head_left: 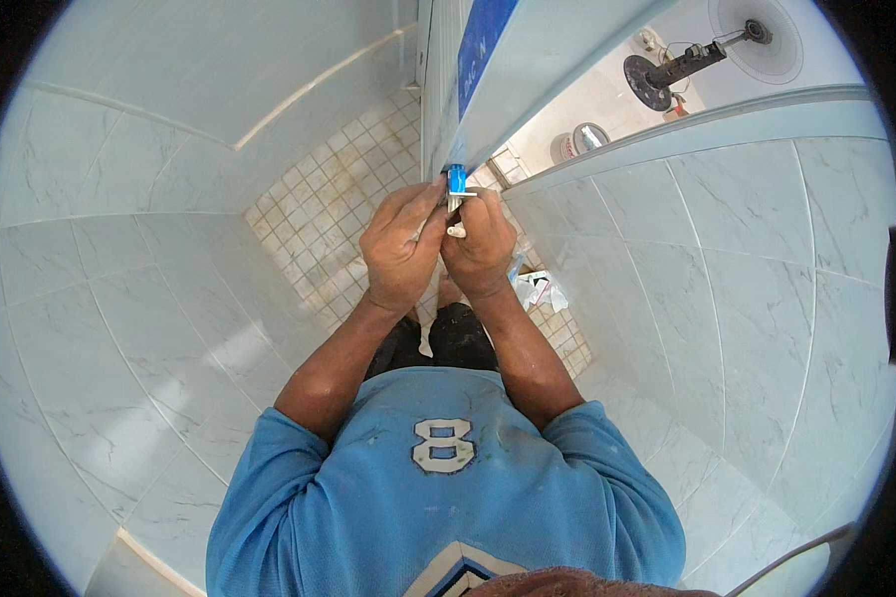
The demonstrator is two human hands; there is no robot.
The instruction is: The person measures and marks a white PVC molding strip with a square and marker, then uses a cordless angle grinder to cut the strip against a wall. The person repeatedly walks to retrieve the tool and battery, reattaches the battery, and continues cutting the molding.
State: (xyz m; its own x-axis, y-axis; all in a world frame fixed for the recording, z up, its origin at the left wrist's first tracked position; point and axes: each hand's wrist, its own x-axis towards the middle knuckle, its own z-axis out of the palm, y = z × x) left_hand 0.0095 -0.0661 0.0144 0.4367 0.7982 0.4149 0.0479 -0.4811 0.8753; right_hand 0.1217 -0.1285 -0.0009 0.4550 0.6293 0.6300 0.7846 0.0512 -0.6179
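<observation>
In front of my chest, at the edge of a pale door (pixel 528 75), both hands meet at a small fitting (pixel 457 179) with a bright blue face and a pale metal plate. It looks like part of a door lock, but its exact kind is not clear. My left hand (pixel 400 244) is closed, thumb and fingers pressed against the fitting's left side. On the other side my right hand (pixel 480 239) curls round its lower part. A short whitish rod-like end (pixel 456 231) pokes out between the hands. The fingertips are partly hidden.
Marbled tile walls (pixel 667 229) stand close on both sides. Small square tiles cover the floor (pixel 314 224). A clear plastic bag with a small box (pixel 540 289) lies by the right wall. Beyond the doorway are a bucket (pixel 579 141) and a standing fan (pixel 682 68).
</observation>
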